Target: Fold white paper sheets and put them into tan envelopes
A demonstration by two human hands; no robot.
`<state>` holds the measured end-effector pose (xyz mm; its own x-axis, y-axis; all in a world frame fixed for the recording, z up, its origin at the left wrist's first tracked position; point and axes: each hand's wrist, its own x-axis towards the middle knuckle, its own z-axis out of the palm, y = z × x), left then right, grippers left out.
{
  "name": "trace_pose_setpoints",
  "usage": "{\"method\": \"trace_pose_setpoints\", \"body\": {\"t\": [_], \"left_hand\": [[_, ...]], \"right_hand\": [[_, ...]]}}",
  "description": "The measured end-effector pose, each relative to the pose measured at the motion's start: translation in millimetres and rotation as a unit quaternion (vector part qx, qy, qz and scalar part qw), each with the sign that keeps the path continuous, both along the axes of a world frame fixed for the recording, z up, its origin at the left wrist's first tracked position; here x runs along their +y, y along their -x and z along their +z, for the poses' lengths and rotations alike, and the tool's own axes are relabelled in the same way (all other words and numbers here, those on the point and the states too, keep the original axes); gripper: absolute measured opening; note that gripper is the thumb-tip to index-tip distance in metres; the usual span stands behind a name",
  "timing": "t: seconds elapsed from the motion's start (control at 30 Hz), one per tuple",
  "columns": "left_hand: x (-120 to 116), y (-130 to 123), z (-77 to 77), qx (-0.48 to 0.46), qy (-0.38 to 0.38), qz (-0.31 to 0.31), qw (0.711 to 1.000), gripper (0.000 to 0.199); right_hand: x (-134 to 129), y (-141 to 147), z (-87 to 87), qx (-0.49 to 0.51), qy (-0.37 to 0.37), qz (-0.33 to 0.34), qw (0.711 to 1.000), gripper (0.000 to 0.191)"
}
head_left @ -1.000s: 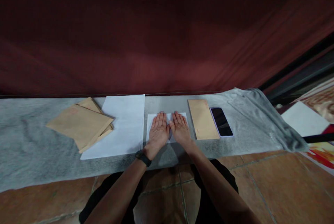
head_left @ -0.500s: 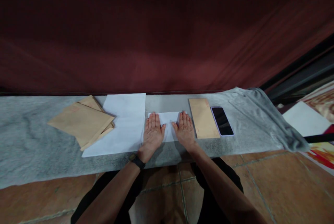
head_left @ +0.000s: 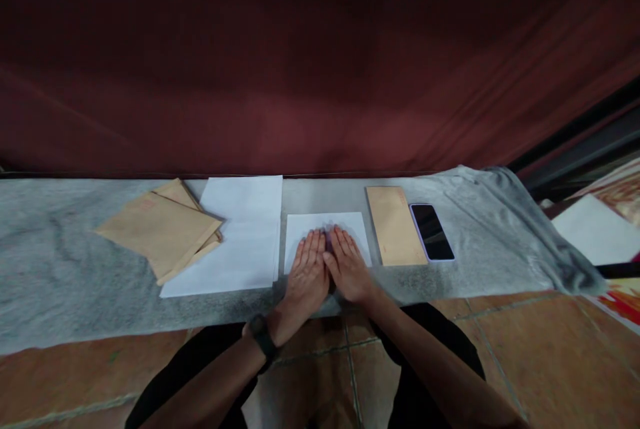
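Side by side, my left hand (head_left: 308,270) and my right hand (head_left: 349,265) lie flat on a folded sheet of white paper (head_left: 298,224). Their fingers are stretched forward and nearly meet at the paper's middle. Neither hand grips anything. The near edge of the paper is partly hidden under my palms. To the right of the paper lies a single brown envelope (head_left: 397,226). A stack of larger white sheets (head_left: 243,229) rests to the left, its left side partly covered by several brown envelopes (head_left: 163,226) in a loose pile.
A phone (head_left: 431,232) with a dark screen lies right of the single envelope. Grey cloth (head_left: 75,262) covers the long, narrow surface. Behind it rises a dark red curtain (head_left: 320,102). A white sheet (head_left: 597,229) and a dark bar appear at far right.
Both hands have slid inward from the left and right ends of the folded paper to its middle. The paper's far corners now show.
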<state>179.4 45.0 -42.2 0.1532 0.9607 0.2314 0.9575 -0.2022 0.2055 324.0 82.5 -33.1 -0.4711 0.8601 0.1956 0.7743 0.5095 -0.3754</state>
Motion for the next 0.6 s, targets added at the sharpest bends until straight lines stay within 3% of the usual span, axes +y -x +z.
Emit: {"method": "trace_pose_setpoints", "body": {"t": [0.17,0.6], "left_hand": [[-11,-5,-8.5,0.028,-0.001,-0.023,0.999,0.065],[-16,17,0.6,0.004,-0.003,0.036,0.999,0.071]], "right_hand": [[-15,-2,-7.6,-0.006,-0.027,0.023,0.999,0.062],[-14,-29,-11.6,-0.034,-0.071,-0.033,0.996,0.071]]}}
